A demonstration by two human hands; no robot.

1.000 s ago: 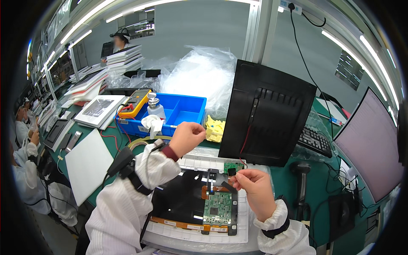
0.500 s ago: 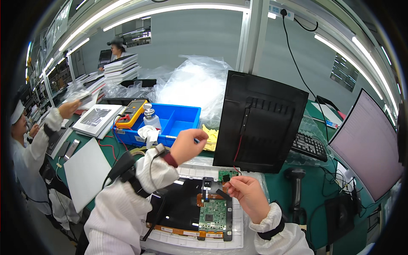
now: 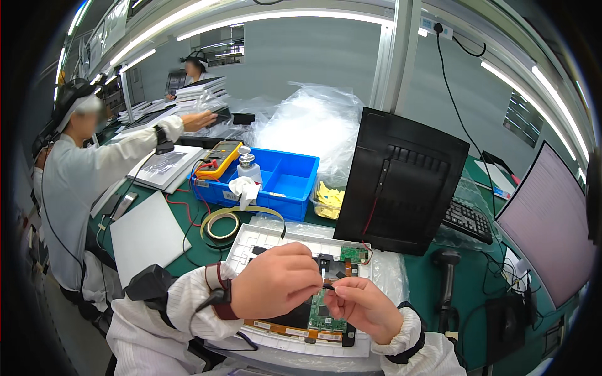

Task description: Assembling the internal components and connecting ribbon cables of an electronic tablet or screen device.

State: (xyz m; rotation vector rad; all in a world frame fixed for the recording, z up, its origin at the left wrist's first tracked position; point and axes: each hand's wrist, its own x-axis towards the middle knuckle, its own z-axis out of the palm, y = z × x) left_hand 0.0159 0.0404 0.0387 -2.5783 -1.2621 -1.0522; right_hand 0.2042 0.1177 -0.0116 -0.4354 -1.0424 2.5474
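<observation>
My left hand (image 3: 276, 283) and my right hand (image 3: 365, 307) meet over an opened display panel with a white frame (image 3: 237, 250). Their fingertips are pinched together around a small black strip (image 3: 328, 286), perhaps tape; its exact kind does not show. Below the fingers is a green circuit board (image 3: 320, 318), partly covered by my hands. A smaller green board (image 3: 355, 254) lies at the panel's far right corner, with a red wire near it. An orange flex strip (image 3: 295, 332) runs along the near edge. My left hand and forearm hide much of the panel's black middle.
A black back cover (image 3: 407, 182) stands upright behind the panel. Behind my left hand are a blue bin (image 3: 295, 207), a yellow multimeter (image 3: 218, 160), a dispenser bottle (image 3: 249, 168) and tape rolls (image 3: 222, 225). A scanner (image 3: 445, 276) and monitor (image 3: 549, 219) stand right; a co-worker (image 3: 81, 163) reaches across at left.
My left hand has come down and toward me to meet my right hand at the black strip. The view has shifted, and the co-worker at left has leaned in.
</observation>
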